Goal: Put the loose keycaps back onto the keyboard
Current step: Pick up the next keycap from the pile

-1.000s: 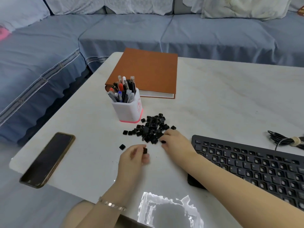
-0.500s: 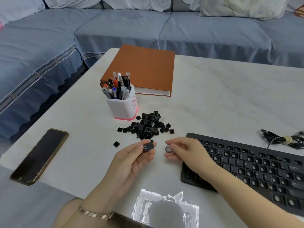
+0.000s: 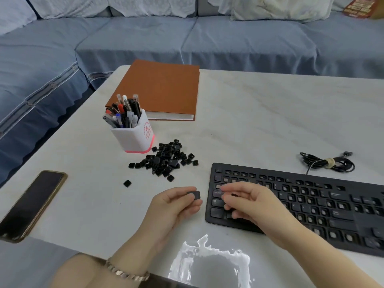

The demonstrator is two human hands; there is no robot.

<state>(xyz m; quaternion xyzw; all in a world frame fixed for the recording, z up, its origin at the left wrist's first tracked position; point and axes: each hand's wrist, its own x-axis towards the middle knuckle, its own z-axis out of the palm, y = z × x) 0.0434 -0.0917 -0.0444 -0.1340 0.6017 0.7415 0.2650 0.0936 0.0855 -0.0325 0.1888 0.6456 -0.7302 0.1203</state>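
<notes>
light: soft, even, fairly bright | shadows: faint, soft-edged | glare: blown-out white patch at the worktop's (image 3: 259, 121) near edge | blur: right hand (image 3: 253, 206) fingers (image 3: 228, 187) smeared | edges: sofa (image 3: 228, 42) lines bowed, far detail soft

I see L hand (image 3: 172, 205) pinching a keycap (image 3: 195, 194) low centre, just left of kbd (image 3: 332, 217). R hand (image 3: 254, 202) hovers over kbd's left end, blurred, grip unclear. Pile (image 3: 166, 161) sits mid-frame.

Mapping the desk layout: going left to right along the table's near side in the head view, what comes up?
Phone → lone keycap → left hand pinching another keycap → keyboard, with the right hand over it.
</notes>
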